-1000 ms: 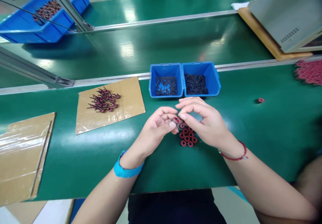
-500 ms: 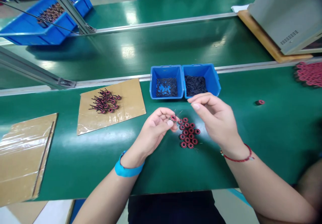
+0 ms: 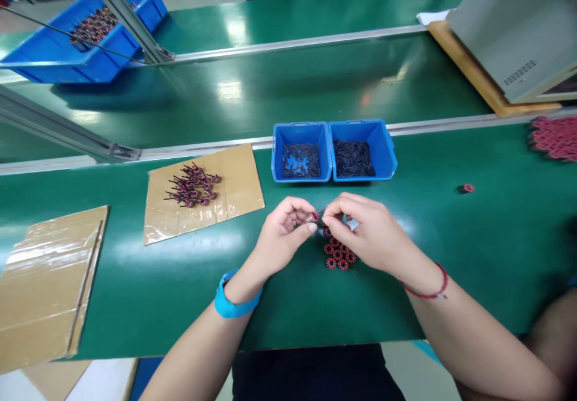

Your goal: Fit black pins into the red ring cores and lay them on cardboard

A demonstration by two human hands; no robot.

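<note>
**Honestly, small ring, gentle pinch: go for the rim**

Picture a clock centred on the held part, with twelve toward the far side of the bench. At the centre: a small red-and-black toothed ring [image 3: 312, 216], pinched between thumb and fingers of the bare left hand [image 3: 285, 232], above the glossy green tabletop [image 3: 383, 311]. Right beside, toward three: the bare right hand [image 3: 364, 229], in a narrow pinch with thumb and fingertips about together. Holding a fine wire, a dark sliver or nothing at all? Can't tell, too small.

Handling-wise, probably very light and stiff in the body, so not much squish. Likely more delicate around the coloured teeth, and easy to kink at any thin wire ends. Maybe a bit slick and keen to spin. Best to take hold on opposite sides of the outer rim, keeping the face open.

For neighbours: a cluster of matching red-and-black rings [image 3: 338, 255] near five o'clock, and a lone red-faced ring [image 3: 469, 188] well off at three. Around twelve to one, two open blue plastic bins [image 3: 301, 180] with slim black pieces inside. Way out between nine and ten, a tan cardboard sheet [image 3: 238, 190] under a heap of dark-stalked rings [image 3: 192, 186].
</note>
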